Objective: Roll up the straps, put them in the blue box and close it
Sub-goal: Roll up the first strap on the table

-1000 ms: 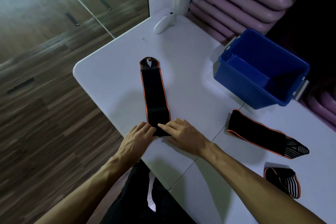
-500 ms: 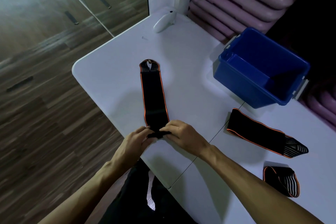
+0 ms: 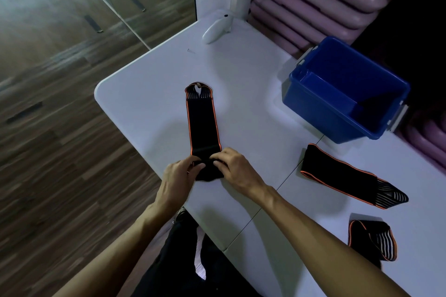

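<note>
Both my hands work the near end of a black, orange-edged strap (image 3: 202,125) at the worktop's (image 3: 149,94) front edge: my left hand (image 3: 179,176) and right hand (image 3: 235,167) each pinch the small roll just begun there, fingertips curled over it from either side. The rest of that strap lies flat, running away from me toward the worktop's far-left corner and ending in a striped tab. Two more straps wait along the right side: one flat strap (image 3: 342,176) lying just in front of the blue box (image 3: 321,113), and a loosely folded strap (image 3: 371,240) nearer the right front edge. The box stands open at the far right edge and appears to hold no straps; I see no lid. The fabric looks soft, light and stretchy, so I judge it will spring loose unless the roll is kept tight, with both edges gripped evenly and the thumbs pressing it forward. Rolling has barely started; packing and closing remain.
</note>
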